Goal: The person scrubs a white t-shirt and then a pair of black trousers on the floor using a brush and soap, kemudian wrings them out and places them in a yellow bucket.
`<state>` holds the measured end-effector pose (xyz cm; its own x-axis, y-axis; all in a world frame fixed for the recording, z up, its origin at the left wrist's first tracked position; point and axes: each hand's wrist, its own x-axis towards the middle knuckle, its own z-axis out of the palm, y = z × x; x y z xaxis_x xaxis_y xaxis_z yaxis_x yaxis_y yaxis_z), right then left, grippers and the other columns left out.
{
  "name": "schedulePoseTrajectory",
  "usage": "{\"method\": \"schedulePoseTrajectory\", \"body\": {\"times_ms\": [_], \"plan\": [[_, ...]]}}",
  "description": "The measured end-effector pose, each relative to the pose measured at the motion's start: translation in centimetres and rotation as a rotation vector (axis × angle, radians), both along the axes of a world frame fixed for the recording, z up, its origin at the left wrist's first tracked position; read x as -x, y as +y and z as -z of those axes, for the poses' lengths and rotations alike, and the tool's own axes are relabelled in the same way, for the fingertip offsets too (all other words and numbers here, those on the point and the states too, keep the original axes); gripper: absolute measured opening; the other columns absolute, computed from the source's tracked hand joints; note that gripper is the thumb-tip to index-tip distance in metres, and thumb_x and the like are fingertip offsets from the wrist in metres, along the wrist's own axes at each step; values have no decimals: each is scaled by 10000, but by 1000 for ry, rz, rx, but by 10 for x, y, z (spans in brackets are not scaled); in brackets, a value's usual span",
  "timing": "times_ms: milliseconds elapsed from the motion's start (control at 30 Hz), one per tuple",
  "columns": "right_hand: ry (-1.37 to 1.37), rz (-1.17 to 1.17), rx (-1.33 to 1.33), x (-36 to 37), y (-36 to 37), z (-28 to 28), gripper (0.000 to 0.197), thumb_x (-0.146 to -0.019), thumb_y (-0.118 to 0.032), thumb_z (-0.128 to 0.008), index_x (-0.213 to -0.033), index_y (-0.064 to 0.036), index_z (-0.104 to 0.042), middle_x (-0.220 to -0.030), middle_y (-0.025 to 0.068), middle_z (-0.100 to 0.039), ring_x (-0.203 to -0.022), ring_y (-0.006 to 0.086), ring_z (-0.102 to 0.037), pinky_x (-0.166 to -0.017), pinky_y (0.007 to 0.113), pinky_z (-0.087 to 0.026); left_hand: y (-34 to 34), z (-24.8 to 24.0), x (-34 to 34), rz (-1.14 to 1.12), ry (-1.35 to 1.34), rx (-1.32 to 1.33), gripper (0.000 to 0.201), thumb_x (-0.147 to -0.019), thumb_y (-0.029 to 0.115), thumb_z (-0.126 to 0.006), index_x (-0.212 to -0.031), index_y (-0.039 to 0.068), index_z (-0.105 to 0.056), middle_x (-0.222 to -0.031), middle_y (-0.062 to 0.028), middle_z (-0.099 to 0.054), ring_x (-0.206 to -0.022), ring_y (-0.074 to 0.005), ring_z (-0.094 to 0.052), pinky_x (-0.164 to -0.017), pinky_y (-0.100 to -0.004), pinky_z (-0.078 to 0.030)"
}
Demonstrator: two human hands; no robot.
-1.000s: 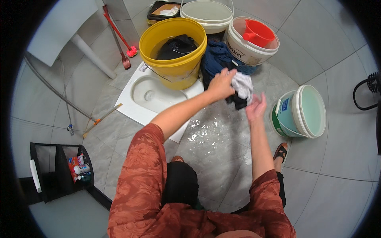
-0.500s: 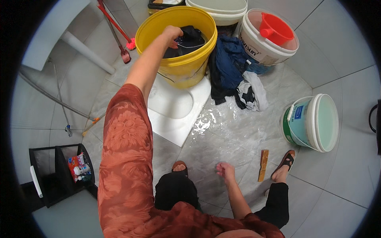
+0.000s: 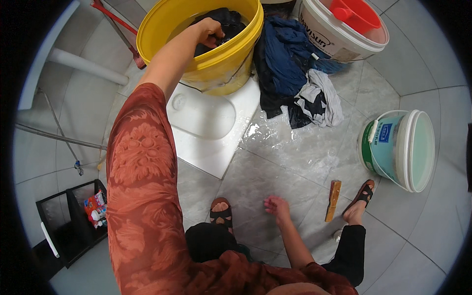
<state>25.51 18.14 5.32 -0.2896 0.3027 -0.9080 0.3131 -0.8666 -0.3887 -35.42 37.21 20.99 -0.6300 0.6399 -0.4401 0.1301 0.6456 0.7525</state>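
My left hand reaches over the near rim of a yellow bucket, its fingers closed on wet black cloth. The cloth lies bunched in the water inside; what kind of garment it is, I cannot tell. The bucket stands over the back part of a white squat toilet. My right hand hangs low above the floor with its fingers loosely apart, holding nothing.
Right of the bucket, dark blue and black clothes and a grey-white cloth lie on the wet floor. A white bucket holds a red dipper. A green-white bucket lies tipped; a wooden board lies by my right foot.
The whole view has shifted, with the yellow bucket now higher and further left. My left hand stays in the bucket on the black cloth; my right hand hangs much as before.
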Motion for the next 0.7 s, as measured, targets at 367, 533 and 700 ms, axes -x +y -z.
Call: {"method": "schedulePoseTrajectory", "body": {"times_ms": [367, 533, 700], "plan": [[26, -21, -40, 2, -16, -29, 204, -881, -169, -519, -1007, -45, -621, -879, 63, -667, -754, 149, -643, -630, 284, -526, -33, -150, -35, -510, 237, -498, 155, -613, 16, -662, -577, -6, -513, -573, -90, -479, -442, -223, -470, -400, -378, -367], [121, -8, -77, 17, -29, -49, 160, -867, -164, -541, -922, -41, -627, -808, 53, -654, -697, 142, -635, -575, 275, -513, -57, -274, -14, -528, 250, -811, 77, -642, 0, -628, -607, -21, -563, -596, -127, -556, -509, -242, -530, -429, -413, -416], [204, -94, -216, 30, -11, -83, 136, -849, -154, -563, -863, -34, -623, -747, 41, -630, -642, 118, -599, -515, 262, -480, -69, -387, -70, -547, 204, -960, 189, -743, 15, -518, -563, 37, -574, -549, -126, -540, -443, -241, -499, -377, -382, -350]]}}
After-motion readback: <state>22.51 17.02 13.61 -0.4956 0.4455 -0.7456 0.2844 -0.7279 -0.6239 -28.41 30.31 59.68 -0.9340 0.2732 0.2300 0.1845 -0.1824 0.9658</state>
